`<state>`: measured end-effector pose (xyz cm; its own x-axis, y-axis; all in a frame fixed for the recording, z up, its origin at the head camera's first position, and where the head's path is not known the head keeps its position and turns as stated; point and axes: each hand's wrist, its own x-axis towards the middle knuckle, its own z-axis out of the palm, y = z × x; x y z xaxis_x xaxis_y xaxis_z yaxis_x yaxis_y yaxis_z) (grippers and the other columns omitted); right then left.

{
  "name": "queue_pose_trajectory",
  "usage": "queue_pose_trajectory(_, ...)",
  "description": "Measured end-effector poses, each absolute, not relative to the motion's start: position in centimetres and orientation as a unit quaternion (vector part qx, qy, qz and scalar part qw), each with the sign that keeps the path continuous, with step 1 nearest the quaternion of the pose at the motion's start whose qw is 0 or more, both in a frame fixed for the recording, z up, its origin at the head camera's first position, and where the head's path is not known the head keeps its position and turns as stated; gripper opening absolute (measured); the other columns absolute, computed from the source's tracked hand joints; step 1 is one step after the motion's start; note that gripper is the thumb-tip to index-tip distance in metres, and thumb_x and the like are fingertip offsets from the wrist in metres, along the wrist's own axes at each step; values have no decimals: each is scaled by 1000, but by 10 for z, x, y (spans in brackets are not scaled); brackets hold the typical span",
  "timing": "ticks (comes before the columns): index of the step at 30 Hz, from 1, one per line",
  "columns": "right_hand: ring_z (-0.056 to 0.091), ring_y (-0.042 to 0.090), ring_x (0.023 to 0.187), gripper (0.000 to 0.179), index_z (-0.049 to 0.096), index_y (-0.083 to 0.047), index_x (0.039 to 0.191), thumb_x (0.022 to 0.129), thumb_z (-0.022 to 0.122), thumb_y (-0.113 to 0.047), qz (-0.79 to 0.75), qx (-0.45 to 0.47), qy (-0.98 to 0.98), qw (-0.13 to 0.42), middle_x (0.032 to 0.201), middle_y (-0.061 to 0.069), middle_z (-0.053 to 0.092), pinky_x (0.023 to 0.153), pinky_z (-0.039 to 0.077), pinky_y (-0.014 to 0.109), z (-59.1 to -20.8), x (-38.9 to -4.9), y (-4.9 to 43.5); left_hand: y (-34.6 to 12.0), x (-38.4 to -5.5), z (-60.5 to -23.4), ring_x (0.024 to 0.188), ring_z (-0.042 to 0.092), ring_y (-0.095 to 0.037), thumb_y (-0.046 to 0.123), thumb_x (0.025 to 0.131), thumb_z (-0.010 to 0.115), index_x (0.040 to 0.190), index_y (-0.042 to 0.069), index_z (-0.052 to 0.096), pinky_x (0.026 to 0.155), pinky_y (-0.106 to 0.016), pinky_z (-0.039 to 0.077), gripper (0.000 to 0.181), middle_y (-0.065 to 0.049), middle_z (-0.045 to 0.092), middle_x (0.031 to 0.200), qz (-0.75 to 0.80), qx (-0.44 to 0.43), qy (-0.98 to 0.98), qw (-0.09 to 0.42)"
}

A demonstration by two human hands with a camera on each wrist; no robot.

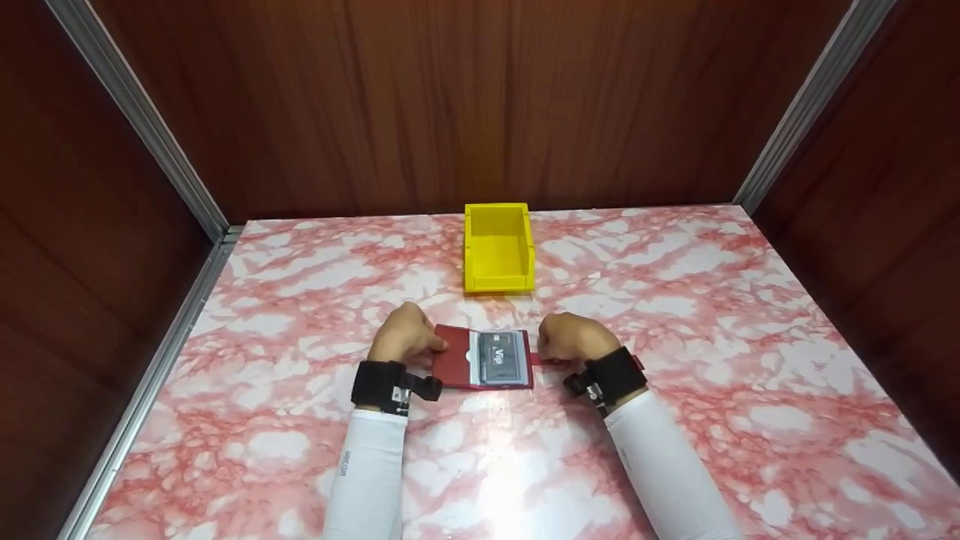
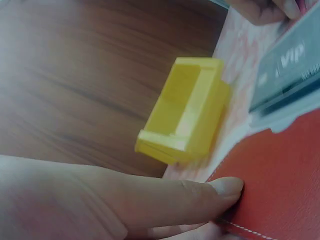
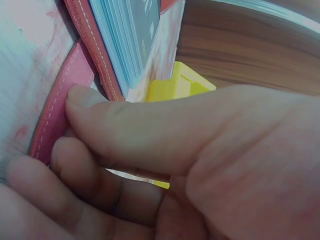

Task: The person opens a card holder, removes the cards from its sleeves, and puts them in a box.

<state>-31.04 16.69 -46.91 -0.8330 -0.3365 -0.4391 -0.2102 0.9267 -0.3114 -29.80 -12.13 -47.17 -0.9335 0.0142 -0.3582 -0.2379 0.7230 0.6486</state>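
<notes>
Between the two hands: a red, leather-look card holder with pale stitching [image 1: 454, 365] lies open on the pink-and-white marbled table [image 1: 277, 480], plain cover to the left, pockets to the right.
Left hand: the left hand [image 1: 405, 335] pinches the cover's outer edge, thumb on the inner face, other fingers partly hidden beneath. Judged reason: to stop the cover folding over.
Right hand: the right hand [image 1: 576, 337] pinches the short pinkish-red stitched strap [image 3: 59, 97] at the holder's right edge between thumb and curled forefinger. Judged reason: to steady that side (the strap grip leaves the pockets uncovered).
Clear plastic pockets: the layered clear plastic pockets [image 3: 116, 45] appear nearly edge-on in the right wrist view; number not established.
Dark grey rectangular card: the dark grey card [image 1: 499, 360] sits in the uppermost pocket, lettering "Vip" legible; whether others lie beneath cannot be told.
Yellow open-topped plastic bin: the yellow bin [image 1: 498, 284] stands beyond the holder, apart from both hands, near the brown wood-grain panel [image 1: 420, 97]. Its yellow floor shows. Apparently set back so as not to crowd the hands.
Wrists: each wears a black band [image 1: 381, 385].
</notes>
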Motion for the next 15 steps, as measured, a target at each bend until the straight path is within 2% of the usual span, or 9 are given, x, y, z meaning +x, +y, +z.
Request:
queue_pose_trajectory(7, 55, 16, 61, 13, 66, -10, 79, 93, 69, -10, -133, -139, 951, 243, 71, 1, 60, 54, 44, 26, -459, -301, 167, -117, -292, -474, 70, 61, -17, 21, 85, 93, 94, 0, 75, 68, -27, 50, 29, -8, 72, 81, 316, -68, 934, 150)
queue_pose_trajectory(15, 54, 16, 58, 19, 62, -13, 73, 90, 68, -8, -137, -143, 951, 239, 67, 1, 59, 52, 44, 27, -463, -303, 168, -112, -303, -488, 53, 61, -16, 17, 86, 93, 86, 1, 74, 52, -26, 51, 25, -5, 68, 63, 313, -94, 931, 165)
